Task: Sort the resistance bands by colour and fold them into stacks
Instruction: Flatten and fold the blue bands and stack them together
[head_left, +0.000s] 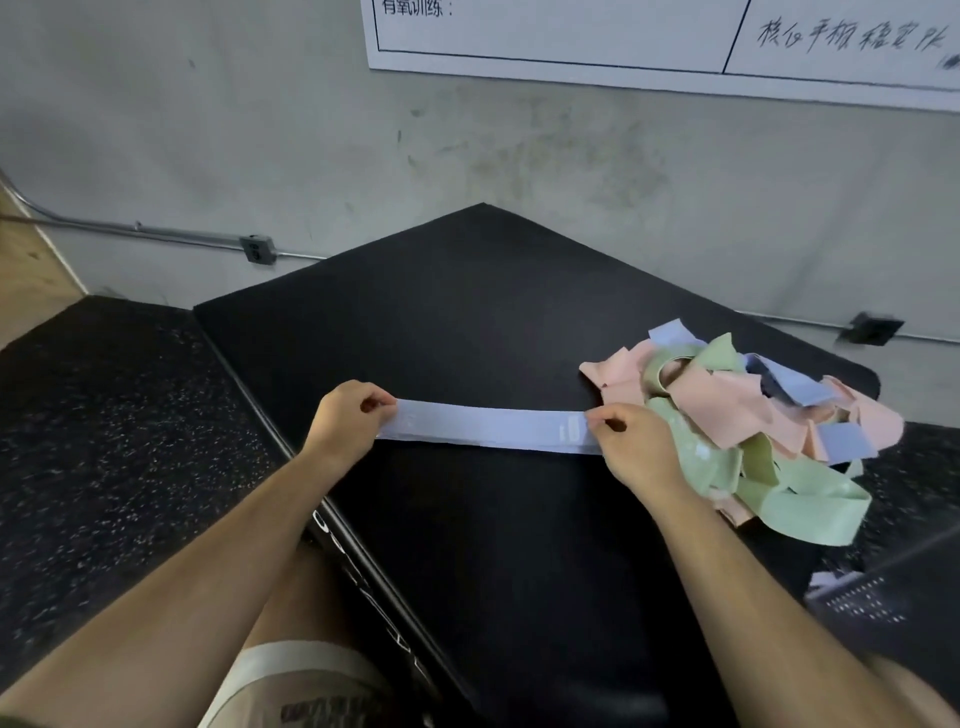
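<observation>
At mid-table, the hands: the left hand (353, 415) pinches one end of a blue band (488, 428) between thumb and curled fingers, and the right hand (631, 441) pinches the other end the same way.
Blue band: pulled out flat and straight between the two hands, low over the table (467, 312). I cannot tell whether it rests on the surface. A pale printed patch shows near its right end.
Pile (727, 410): just beside the right hand, toward the table's right edge, lies a loose tangle of pink, green and blue bands. The colours are mixed through one another and none looks folded. One green loop trails toward the near edge.
Table: black and matte, with one corner pointing at the wall. No folded stack shows anywhere on it.
Done so far: by my reading very little, as one blue band has been singled out and straightened, ready for its first fold.
Left to do: fold this band and start a blue stack. Then draw the other bands out of the pile colour by colour, so nearly the whole job remains.
Around: a dark speckled floor (104, 415) at left, and a grey wall (260, 130) with a thin pipe (156, 231). A white sheet (571, 31) with writing hangs above.
</observation>
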